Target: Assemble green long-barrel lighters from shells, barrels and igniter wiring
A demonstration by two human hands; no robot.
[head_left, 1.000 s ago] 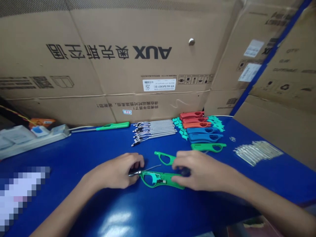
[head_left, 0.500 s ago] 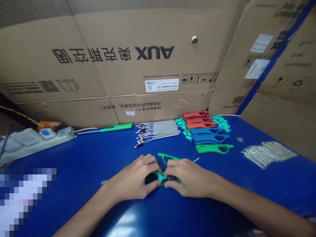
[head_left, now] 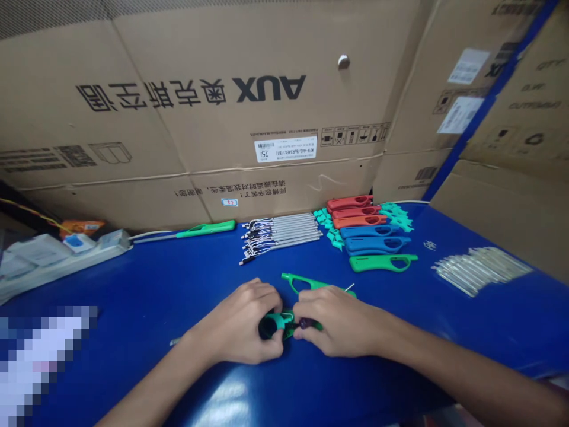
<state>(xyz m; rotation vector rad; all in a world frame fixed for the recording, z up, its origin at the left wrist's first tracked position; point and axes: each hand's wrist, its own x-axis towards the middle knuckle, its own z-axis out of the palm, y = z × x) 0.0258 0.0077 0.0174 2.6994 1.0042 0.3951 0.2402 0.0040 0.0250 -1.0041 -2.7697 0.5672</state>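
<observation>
My left hand (head_left: 242, 323) is closed around one end of a green lighter casing (head_left: 288, 315), near its loop. A teal trigger piece (head_left: 279, 321) sits in the casing by my left fingertips. My right hand (head_left: 342, 323) pinches a small dark part (head_left: 305, 323) against the casing; its far end is hidden in the fingers. Just beyond my hands lies another green casing piece (head_left: 304, 281), partly covered by my right hand. A thin white rod (head_left: 349, 287) sticks out behind the right knuckles.
Metal tubes with wires (head_left: 293, 228) lie in a row. Teal pieces (head_left: 331, 228) flank red, blue and green casings (head_left: 377, 244). Clear narrow tubes (head_left: 478, 270) are at right. A stick lighter (head_left: 208, 228) and a power strip (head_left: 66, 258) are at back left, before a cardboard wall (head_left: 186, 136).
The dark part between my hands now shows more plainly, with a slight gap between my fingertips. My left hand has shifted slightly left. The whole view has moved a little.
</observation>
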